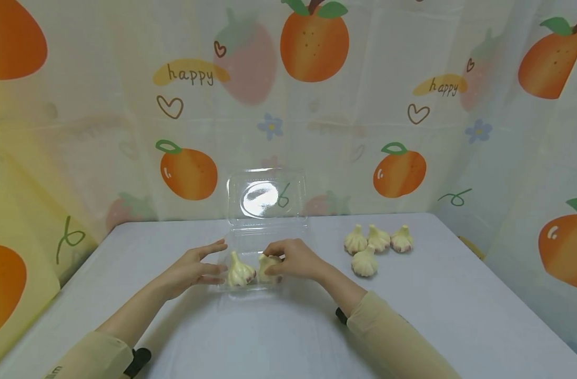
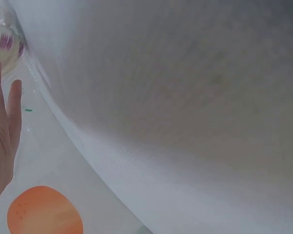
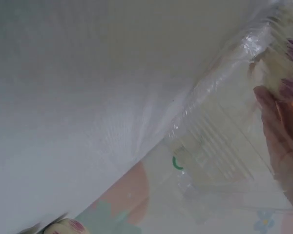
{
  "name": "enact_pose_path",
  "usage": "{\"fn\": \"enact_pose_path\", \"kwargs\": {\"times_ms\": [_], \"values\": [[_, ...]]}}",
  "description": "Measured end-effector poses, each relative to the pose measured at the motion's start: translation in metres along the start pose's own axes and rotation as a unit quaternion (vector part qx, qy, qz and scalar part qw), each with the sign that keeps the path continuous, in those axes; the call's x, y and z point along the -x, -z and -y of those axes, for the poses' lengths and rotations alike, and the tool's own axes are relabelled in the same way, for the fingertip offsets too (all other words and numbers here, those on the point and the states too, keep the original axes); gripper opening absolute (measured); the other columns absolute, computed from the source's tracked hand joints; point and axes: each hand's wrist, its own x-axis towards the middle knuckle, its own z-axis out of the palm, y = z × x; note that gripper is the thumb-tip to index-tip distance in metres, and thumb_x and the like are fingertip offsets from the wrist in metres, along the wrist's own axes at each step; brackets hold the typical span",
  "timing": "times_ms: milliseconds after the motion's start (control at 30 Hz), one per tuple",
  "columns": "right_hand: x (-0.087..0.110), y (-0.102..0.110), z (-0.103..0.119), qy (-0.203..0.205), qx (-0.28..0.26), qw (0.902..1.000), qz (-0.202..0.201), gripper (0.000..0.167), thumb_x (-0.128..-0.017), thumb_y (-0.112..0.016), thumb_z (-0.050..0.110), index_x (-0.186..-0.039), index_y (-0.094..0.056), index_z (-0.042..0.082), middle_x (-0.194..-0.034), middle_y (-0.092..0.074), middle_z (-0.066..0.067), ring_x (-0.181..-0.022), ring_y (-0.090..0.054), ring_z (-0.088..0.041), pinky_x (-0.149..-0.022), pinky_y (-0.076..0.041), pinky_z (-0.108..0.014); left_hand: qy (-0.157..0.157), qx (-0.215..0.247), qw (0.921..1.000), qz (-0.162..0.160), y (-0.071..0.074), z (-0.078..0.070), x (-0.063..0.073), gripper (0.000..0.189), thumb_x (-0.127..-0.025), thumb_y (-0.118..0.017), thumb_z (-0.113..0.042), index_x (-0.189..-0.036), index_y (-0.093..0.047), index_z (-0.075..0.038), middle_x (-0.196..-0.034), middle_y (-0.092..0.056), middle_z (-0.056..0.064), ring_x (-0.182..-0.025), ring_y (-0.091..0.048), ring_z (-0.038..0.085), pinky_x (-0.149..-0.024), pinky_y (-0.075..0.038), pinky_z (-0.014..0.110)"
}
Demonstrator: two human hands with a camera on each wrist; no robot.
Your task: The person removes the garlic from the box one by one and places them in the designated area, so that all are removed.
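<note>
A clear plastic clamshell box [image 1: 250,237] stands on the table with its lid [image 1: 295,181] raised at the back. One garlic bulb [image 1: 241,271] sits in its left front part. My right hand [image 1: 293,259] pinches a second garlic bulb [image 1: 265,266] between thumb and fingers, inside the box to the right of the first; the right wrist view shows that purple-streaked bulb [image 3: 283,68] at the fingertips through the plastic. At the box's left side is my left hand [image 1: 195,269], its fingers extended and touching or close to the wall.
Several loose garlic bulbs [image 1: 378,239] lie grouped on the right part of the white-covered table [image 1: 439,305]. A fruit-printed curtain [image 1: 335,121] hangs directly behind the table, and its sides come round to left and right.
</note>
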Motion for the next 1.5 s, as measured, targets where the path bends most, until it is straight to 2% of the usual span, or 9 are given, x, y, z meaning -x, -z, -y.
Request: {"fn": "enact_pose_path", "kwargs": {"times_ms": [333, 533, 733, 1067, 1233, 1500], "values": [[-0.001, 0.011, -0.002, 0.008, -0.011, 0.9998, -0.016, 0.026, -0.081, -0.078, 0.02, -0.106, -0.075, 0.017, -0.109, -0.077, -0.002, -0.101, -0.067, -0.012, -0.085, -0.055, -0.023, -0.002, 0.003, 1.0, 0.003, 0.001, 0.0, 0.0, 0.074, -0.092, -0.061, -0.003, -0.154, -0.022, 0.005, -0.169, 0.0, 0.015, -0.147, -0.027, 0.046, -0.096, -0.06, 0.037], [0.002, 0.016, -0.001, 0.0, -0.026, 0.9994, -0.021, 0.027, -0.082, -0.077, 0.019, -0.109, -0.074, 0.015, -0.111, -0.076, -0.002, -0.106, -0.066, -0.014, -0.089, -0.057, -0.027, 0.004, 0.004, 1.0, -0.003, 0.001, 0.001, -0.001, 0.073, -0.092, -0.062, -0.003, -0.154, -0.023, 0.005, -0.169, -0.001, 0.013, -0.148, -0.026, 0.046, -0.096, -0.06, 0.036], [0.003, 0.024, -0.002, -0.01, -0.03, 0.9992, -0.026, 0.027, -0.084, -0.076, 0.021, -0.11, -0.074, 0.017, -0.114, -0.075, -0.001, -0.11, -0.066, -0.014, -0.095, -0.058, -0.031, -0.003, 0.002, 1.0, 0.004, 0.0, -0.001, 0.0, 0.074, -0.092, -0.062, -0.005, -0.154, -0.022, 0.006, -0.169, 0.0, 0.015, -0.148, -0.025, 0.045, -0.096, -0.06, 0.036], [0.008, 0.038, -0.007, -0.026, -0.045, 0.9977, -0.042, 0.027, -0.083, -0.076, 0.023, -0.11, -0.073, 0.017, -0.113, -0.073, 0.0, -0.115, -0.067, -0.021, -0.091, -0.06, -0.031, -0.005, 0.003, 1.0, 0.004, 0.0, -0.001, 0.003, 0.074, -0.091, -0.062, -0.005, -0.154, -0.023, 0.005, -0.169, -0.001, 0.014, -0.149, -0.024, 0.045, -0.097, -0.06, 0.037], [0.01, 0.045, -0.011, -0.025, -0.059, 0.9963, -0.056, 0.026, -0.083, -0.076, 0.024, -0.108, -0.073, 0.018, -0.11, -0.073, 0.0, -0.113, -0.067, -0.02, -0.087, -0.06, -0.03, -0.006, -0.006, 0.9999, 0.01, -0.001, -0.003, 0.003, 0.075, -0.092, -0.062, -0.007, -0.154, -0.021, 0.006, -0.168, 0.0, 0.017, -0.149, -0.023, 0.046, -0.097, -0.06, 0.036], [0.017, 0.06, -0.017, -0.049, -0.075, 0.9934, -0.072, 0.027, -0.083, -0.077, 0.025, -0.109, -0.073, 0.019, -0.116, -0.072, -0.003, -0.118, -0.066, -0.024, -0.09, -0.061, -0.035, 0.001, -0.001, 1.0, 0.003, -0.001, -0.003, 0.002, 0.074, -0.092, -0.062, -0.005, -0.154, -0.023, 0.005, -0.169, -0.001, 0.015, -0.149, -0.023, 0.045, -0.096, -0.06, 0.036]]}}
